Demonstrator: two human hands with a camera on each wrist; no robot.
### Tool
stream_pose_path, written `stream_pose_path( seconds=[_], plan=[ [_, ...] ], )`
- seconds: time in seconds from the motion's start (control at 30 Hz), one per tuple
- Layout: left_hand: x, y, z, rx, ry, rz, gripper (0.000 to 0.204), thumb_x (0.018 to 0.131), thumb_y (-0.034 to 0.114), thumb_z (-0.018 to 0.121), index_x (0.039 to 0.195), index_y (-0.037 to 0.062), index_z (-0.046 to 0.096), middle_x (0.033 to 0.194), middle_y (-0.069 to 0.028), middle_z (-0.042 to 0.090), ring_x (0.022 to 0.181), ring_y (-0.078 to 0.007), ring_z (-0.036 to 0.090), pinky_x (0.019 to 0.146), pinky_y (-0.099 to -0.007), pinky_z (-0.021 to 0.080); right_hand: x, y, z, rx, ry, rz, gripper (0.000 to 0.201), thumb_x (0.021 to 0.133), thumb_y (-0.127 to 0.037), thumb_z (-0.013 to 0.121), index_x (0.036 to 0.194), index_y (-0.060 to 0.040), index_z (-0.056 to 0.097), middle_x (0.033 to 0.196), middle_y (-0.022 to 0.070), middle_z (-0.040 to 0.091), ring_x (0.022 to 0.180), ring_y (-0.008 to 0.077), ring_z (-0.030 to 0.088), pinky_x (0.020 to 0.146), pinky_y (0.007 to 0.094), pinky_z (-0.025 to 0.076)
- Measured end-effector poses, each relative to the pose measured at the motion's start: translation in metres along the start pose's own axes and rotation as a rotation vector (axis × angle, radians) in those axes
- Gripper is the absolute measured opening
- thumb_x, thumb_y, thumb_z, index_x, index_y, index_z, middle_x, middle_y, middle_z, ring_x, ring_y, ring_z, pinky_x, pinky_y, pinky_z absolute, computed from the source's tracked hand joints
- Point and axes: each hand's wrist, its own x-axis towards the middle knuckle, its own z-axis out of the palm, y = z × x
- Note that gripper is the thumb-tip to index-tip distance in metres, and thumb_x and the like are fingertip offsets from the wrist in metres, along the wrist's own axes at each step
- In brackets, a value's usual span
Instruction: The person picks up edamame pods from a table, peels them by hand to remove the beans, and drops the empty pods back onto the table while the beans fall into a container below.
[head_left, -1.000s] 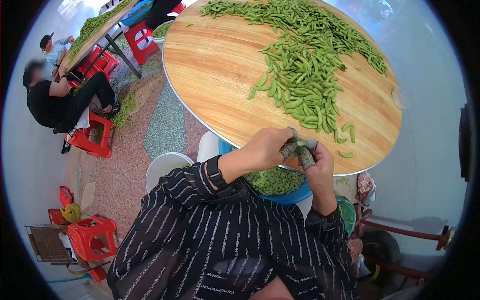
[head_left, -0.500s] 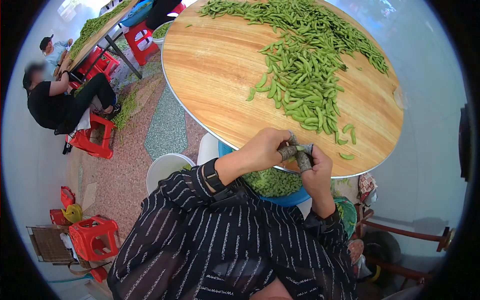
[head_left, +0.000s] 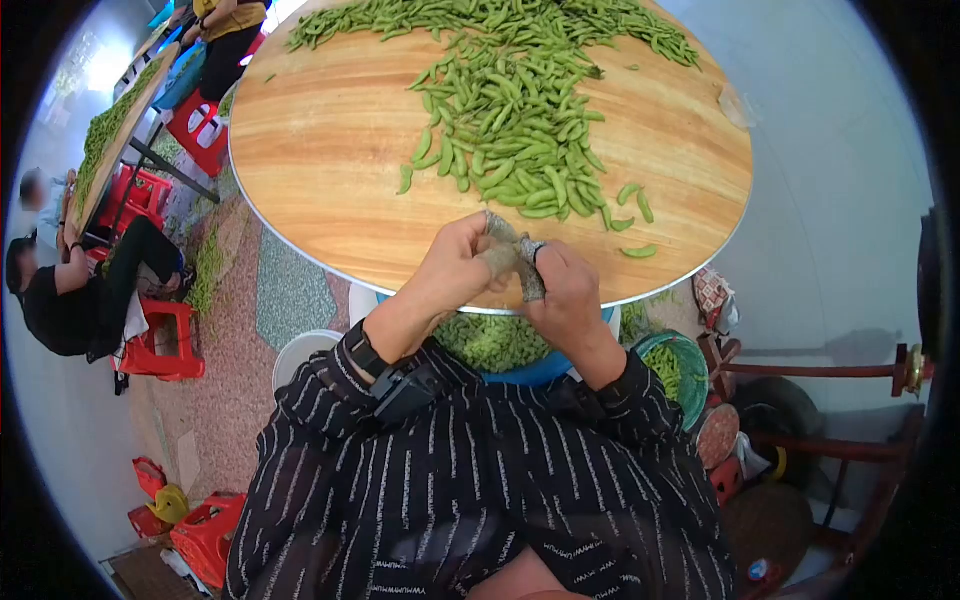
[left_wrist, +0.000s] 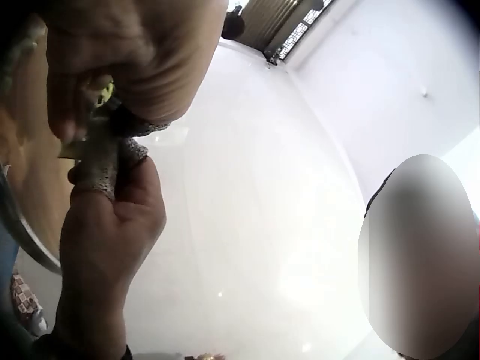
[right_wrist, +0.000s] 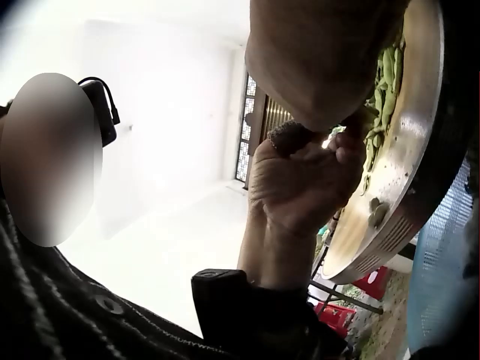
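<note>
— What is being handled there?
— It is a pale pod [left_wrist: 69, 150], I believe, at the near edge of the round table [head_left: 330, 190].
— And the grip?
— The left hand [head_left: 450, 265] and the right hand [head_left: 566, 290] meet there, fingers curled, pinching this pod together, I judge, although blur hides much.
— Which step?
— Shelling, I suppose. The next move calls for a firm squeeze, aimed over the blue basin [head_left: 532, 373] below the table's near edge.
— More pods?
— Yes, a green heap [head_left: 525, 130] lies on the table.
</note>
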Motion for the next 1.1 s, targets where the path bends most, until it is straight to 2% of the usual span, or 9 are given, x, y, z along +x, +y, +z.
stream_pose_path(
  seconds=[0.1, 0.17, 0.27, 0.4, 0.53, 0.6, 0.73, 1.0, 1.1],
  plan=[
    [0.006, -0.01, -0.006, 0.105, -0.035, 0.089, 0.013, 0.08, 0.01, 0.056, 0.093, 0.0052, 0.055, 0.069, -0.0014, 0.056, 0.059, -0.0062, 0.053, 0.052, -0.0182, 0.043, 0.001, 0.007, 0.0, 0.068, 0.023, -0.049, 0.016, 0.062, 0.004, 0.051, 0.078, 0.0007, 0.049, 0.069, 0.0152, 0.051, 0.063, 0.0308, 0.051, 0.054, 0.037, 0.041],
    [0.01, -0.016, -0.012, 0.419, -0.03, 0.263, 0.011, 0.077, 0.006, 0.057, 0.088, 0.005, 0.056, 0.063, 0.0028, 0.051, 0.055, -0.0043, 0.046, 0.049, -0.0181, 0.038, 0.001, 0.003, -0.011, 0.418, -0.157, 0.351, 0.02, 0.064, 0.005, 0.048, 0.084, 0.0022, 0.052, 0.074, 0.0149, 0.055, 0.065, 0.0231, 0.055, 0.057, 0.0311, 0.042],
    [0.001, -0.007, -0.005, 0.524, -0.005, 0.313, 0.008, 0.075, 0.0, 0.056, 0.082, 0.0025, 0.055, 0.061, 0.0015, 0.051, 0.056, -0.0056, 0.045, 0.05, -0.0218, 0.038, 0.0, 0.005, -0.013, 0.622, -0.259, 0.497, 0.023, 0.066, 0.006, 0.044, 0.088, 0.0022, 0.053, 0.075, 0.0144, 0.058, 0.066, 0.0174, 0.055, 0.06, 0.027, 0.042],
    [0.0, -0.01, -0.005, 0.546, 0.025, 0.369, 0.009, 0.075, 0.0, 0.056, 0.083, 0.0015, 0.055, 0.063, -0.0002, 0.053, 0.058, -0.0082, 0.048, 0.052, -0.0247, 0.04, 0.002, 0.003, -0.011, 0.472, -0.243, 0.435, 0.019, 0.065, 0.005, 0.045, 0.083, 0.002, 0.052, 0.071, 0.0153, 0.056, 0.063, 0.0242, 0.055, 0.058, 0.0295, 0.042],
    [0.006, -0.019, -0.004, 0.357, 0.041, 0.297, 0.011, 0.075, 0.0, 0.057, 0.085, 0.0023, 0.055, 0.066, 0.0002, 0.053, 0.056, -0.006, 0.046, 0.05, -0.0217, 0.04, -0.001, 0.002, -0.005, 0.069, -0.1, 0.127, 0.015, 0.06, 0.003, 0.048, 0.075, 0.0006, 0.048, 0.067, 0.018, 0.048, 0.062, 0.0372, 0.046, 0.053, 0.0401, 0.038],
    [0.008, -0.02, -0.003, 0.299, 0.004, 0.242, 0.011, 0.075, 0.0, 0.057, 0.086, 0.0026, 0.054, 0.066, 0.0006, 0.053, 0.056, -0.0052, 0.046, 0.049, -0.0208, 0.039, -0.001, 0.004, 0.002, 0.068, 0.018, 0.032, 0.015, 0.059, 0.003, 0.047, 0.074, -0.0004, 0.048, 0.066, 0.0175, 0.047, 0.061, 0.0369, 0.046, 0.053, 0.0417, 0.037],
    [0.01, -0.028, 0.003, 0.128, 0.052, 0.246, 0.014, 0.072, -0.003, 0.054, 0.085, 0.0027, 0.052, 0.068, 0.0024, 0.049, 0.058, -0.0032, 0.044, 0.05, -0.0181, 0.037, -0.004, 0.006, -0.002, 0.063, -0.031, 0.101, 0.015, 0.061, 0.003, 0.047, 0.075, 0.0, 0.05, 0.065, 0.018, 0.047, 0.059, 0.0354, 0.047, 0.053, 0.0387, 0.039],
    [0.01, -0.016, 0.005, 0.104, 0.019, 0.277, 0.014, 0.073, -0.005, 0.053, 0.085, 0.0023, 0.052, 0.069, 0.0032, 0.05, 0.057, -0.0023, 0.041, 0.05, -0.0172, 0.034, -0.004, 0.022, -0.011, 1.2, -0.139, 0.791, 0.012, 0.075, 0.001, 0.048, 0.085, -0.0016, 0.056, 0.069, 0.0014, 0.057, 0.055, 0.0043, 0.048, 0.045, 0.0164, 0.035],
    [0.009, -0.014, -0.009, 0.377, 0.064, 0.24, 0.016, 0.076, -0.003, 0.052, 0.092, 0.0014, 0.051, 0.074, -0.0004, 0.054, 0.063, -0.0051, 0.049, 0.056, -0.018, 0.04, -0.003, 0.018, -0.014, 1.167, -0.06, 0.836, 0.01, 0.079, -0.003, 0.049, 0.087, -0.002, 0.056, 0.069, 0.0028, 0.057, 0.054, 0.0039, 0.048, 0.044, 0.0139, 0.035]
  ],
)
